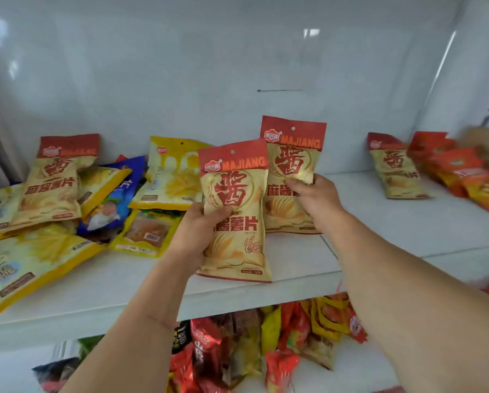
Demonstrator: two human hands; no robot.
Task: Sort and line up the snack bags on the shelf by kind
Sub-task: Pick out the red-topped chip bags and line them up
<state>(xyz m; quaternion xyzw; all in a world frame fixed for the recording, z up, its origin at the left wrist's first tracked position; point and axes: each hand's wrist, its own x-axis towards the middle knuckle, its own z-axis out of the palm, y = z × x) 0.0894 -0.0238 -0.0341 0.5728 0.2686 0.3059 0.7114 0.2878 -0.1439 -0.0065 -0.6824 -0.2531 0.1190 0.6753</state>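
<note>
Left hand point(198, 231) is holding a MAJIANG bag point(234, 211) upright over the front half of the white shelf point(379, 222), grip curled round the bag's left edge, thumb lying across the front. Right hand point(314, 197) is holding a second MAJIANG bag point(291, 154) just behind and to the right of the first, fingers wrapping its right side at mid-height (thumb on the front); the first bag is overlapping its left edge. Whether either bag's bottom is touching the shelf, cannot tell.

Left end of the shelf is carrying a loose heap: a third MAJIANG bag point(56, 180) leaning on top, yellow fries bags point(172, 177) lying flat and tilted, a blue bag point(118, 199) wedged between them, one yellow bag with a clear window point(147, 234) at the front of the pile.

Right end, well apart from the hands: a fourth MAJIANG bag point(393, 168) leaning back, with orange-red bags point(464, 171) overlapping just beside it (blurred, print unreadable).

Lower shelf is showing mixed red and yellow bags point(266, 344) jumbled between the forearms.
</note>
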